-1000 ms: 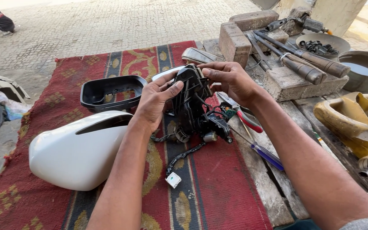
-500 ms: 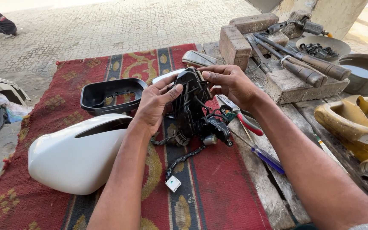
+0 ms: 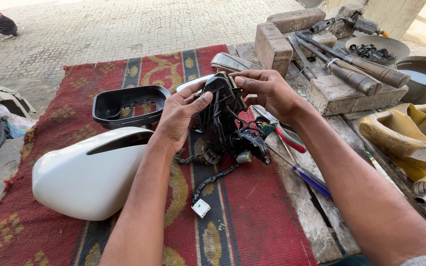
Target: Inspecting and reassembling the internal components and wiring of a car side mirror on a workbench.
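**Mirror mechanism held up over a red rug on paved ground**

Since the earlier frames the black mirror mechanism (image 3: 223,118) has been tipped a little more upright between the hands, and the left thumb has slid further across its near face; everything around it lies where it did.

The setting is outdoors: grey cobbled paving (image 3: 124,29) fills the far ground. Over it lies a red patterned rug (image 3: 252,216), and along its right edge runs a low counter of weathered wooden planks (image 3: 316,221). On the rug sits a white mirror housing (image 3: 85,177), and beyond it a black plastic frame (image 3: 129,106). On the planks are stone blocks (image 3: 292,34), wooden-handled hammers (image 3: 361,69), a metal bowl (image 3: 380,49) of small dark parts, red-handled pliers (image 3: 287,138) and a blue-handled screwdriver (image 3: 311,180).

The left hand (image 3: 178,118) grips the mechanism's left side, thumb pressed on its face. The right hand (image 3: 267,91) pinches its top edge with closed fingertips. A cable with a white connector (image 3: 200,208) hangs from it onto the rug.
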